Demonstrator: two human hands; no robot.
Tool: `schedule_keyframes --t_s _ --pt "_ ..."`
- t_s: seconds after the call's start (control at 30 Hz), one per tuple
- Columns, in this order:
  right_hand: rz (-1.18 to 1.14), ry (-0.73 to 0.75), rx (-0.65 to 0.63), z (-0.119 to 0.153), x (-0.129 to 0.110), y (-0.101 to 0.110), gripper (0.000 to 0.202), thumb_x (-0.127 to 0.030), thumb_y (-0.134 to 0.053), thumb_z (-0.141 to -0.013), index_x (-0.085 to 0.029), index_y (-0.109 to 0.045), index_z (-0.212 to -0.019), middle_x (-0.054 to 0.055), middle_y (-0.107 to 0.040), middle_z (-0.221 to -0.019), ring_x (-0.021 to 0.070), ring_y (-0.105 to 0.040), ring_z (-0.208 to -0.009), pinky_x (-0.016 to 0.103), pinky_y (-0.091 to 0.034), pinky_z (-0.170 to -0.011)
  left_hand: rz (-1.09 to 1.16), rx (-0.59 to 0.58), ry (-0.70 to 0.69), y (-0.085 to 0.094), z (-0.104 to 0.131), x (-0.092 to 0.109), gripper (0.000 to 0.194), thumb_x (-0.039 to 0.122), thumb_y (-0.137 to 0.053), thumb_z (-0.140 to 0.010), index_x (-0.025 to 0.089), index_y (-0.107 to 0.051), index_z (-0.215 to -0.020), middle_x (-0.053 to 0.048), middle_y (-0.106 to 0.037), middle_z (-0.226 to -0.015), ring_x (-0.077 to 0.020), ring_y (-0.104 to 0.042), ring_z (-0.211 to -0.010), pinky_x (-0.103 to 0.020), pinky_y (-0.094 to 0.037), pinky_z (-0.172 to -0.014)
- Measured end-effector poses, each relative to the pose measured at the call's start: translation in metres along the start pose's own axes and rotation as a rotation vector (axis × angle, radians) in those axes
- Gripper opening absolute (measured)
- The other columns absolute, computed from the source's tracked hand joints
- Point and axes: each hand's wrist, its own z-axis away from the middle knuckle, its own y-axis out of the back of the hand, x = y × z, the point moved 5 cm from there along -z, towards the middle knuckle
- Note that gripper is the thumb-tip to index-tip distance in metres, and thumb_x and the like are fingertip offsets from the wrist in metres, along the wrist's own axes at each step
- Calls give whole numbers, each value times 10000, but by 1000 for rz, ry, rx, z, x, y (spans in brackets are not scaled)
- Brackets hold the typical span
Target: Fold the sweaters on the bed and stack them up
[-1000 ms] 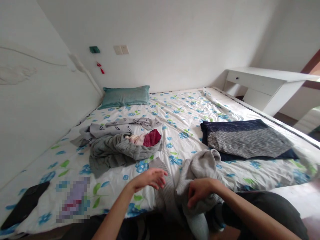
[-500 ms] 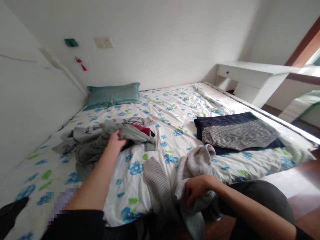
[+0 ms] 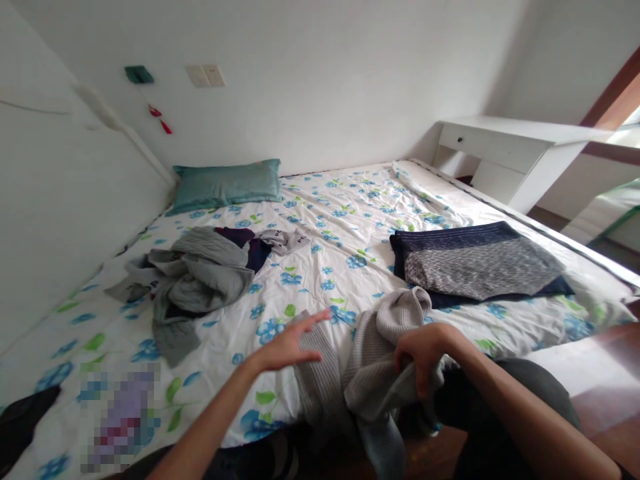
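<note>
A light grey ribbed sweater [image 3: 373, 347] lies crumpled over the front edge of the bed, part of it hanging down. My right hand [image 3: 425, 350] grips its right side, fingers curled into the knit. Above the sweater's left sleeve [image 3: 320, 373] hovers my left hand [image 3: 295, 343], fingers spread, holding nothing. Farther left, a heap of clothes rests on the bed: a grey-green knit garment [image 3: 210, 280] on top, with dark navy and lettered grey cloth [image 3: 285, 240] showing from under it.
Folded grey and navy knitwear [image 3: 480, 263] lies on the right of the floral bedsheet [image 3: 355, 263]. A green pillow [image 3: 227, 185] sits against the wall. Beyond the bed stands a white desk [image 3: 500, 150]. A blurred purple item [image 3: 127, 407] is at front left.
My left hand has let go of the grey-green garment and moved right, toward the ribbed sweater. That garment now lies bunched farther left. My right hand has shifted slightly right, still gripping the sweater.
</note>
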Motion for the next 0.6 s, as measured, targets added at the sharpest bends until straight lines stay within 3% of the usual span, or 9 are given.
schedule_keyframes --t_s 0.03,0.1,0.2,0.27,0.37,0.5,0.53,0.6 --pt "-2 -49 25 9 10 6 557 -377 -1013 -601 -213 -891 -1120 -1 -790 -921 153 -656 -725 243 -444 -633 -68 -106 2 -40 4 -9 1262 728 -945 -706 283 -423 -1764 -135 -372 -1836 -394 -385 -1675 -522 -354 -1363" --pt "5 -113 157 27 27 21 290 -294 -907 -723 -166 -894 -982 -1 -744 -786 143 -615 -681 251 -421 -628 -173 -256 -21 -100 14 -22 1499 797 -980 -577 288 -306 -1816 -155 -269 -1869 -446 -272 -1713 -578 -264 -1398" --pt "-84 -16 517 52 31 51 179 -261 -751 -840 -149 -870 -915 28 -739 -782 165 -637 -744 260 -472 -713 -280 -225 -37 -149 23 -27 1596 877 -946 -536 293 -226 -1835 -186 -142 -1889 -519 -143 -1724 -686 -152 -1396" --pt "-281 187 716 66 19 64 237 -300 -701 -883 -151 -856 -984 56 -781 -913 187 -677 -845 266 -515 -790 -306 -101 -13 -168 24 -21 1593 897 -924 -553 312 -190 -1840 -187 -57 -1896 -549 -86 -1721 -759 -112 -1372" --pt "-588 460 785 70 -8 66 283 -417 -727 -908 -153 -819 -950 66 -771 -929 181 -671 -829 262 -533 -775 -261 68 -12 -195 21 4 1469 833 -929 -644 333 -229 -1834 -164 -93 -1902 -526 -130 -1727 -756 -173 -1375" --pt "-767 593 823 59 -38 54 324 -490 -807 -879 -170 -773 -844 37 -700 -799 150 -606 -719 239 -497 -669 -163 286 -6 -213 15 38 762 461 -794 -947 298 -584 -1661 -130 -516 -1739 -387 -443 -1628 -591 -370 -1365" --pt "-810 605 857 58 -41 53 327 -496 -822 -864 -175 -761 -833 28 -680 -773 144 -587 -690 238 -488 -644 -142 298 -3 -215 14 42 637 394 -754 -961 292 -661 -1583 -121 -602 -1660 -366 -513 -1572 -563 -406 -1347" --pt "-925 618 951 60 -42 53 326 -493 -845 -827 -188 -731 -809 6 -638 -717 131 -540 -621 238 -469 -592 -108 237 -18 -217 15 46 565 382 -772 -923 298 -738 -1481 -101 -680 -1570 -365 -564 -1515 -552 -431 -1328"
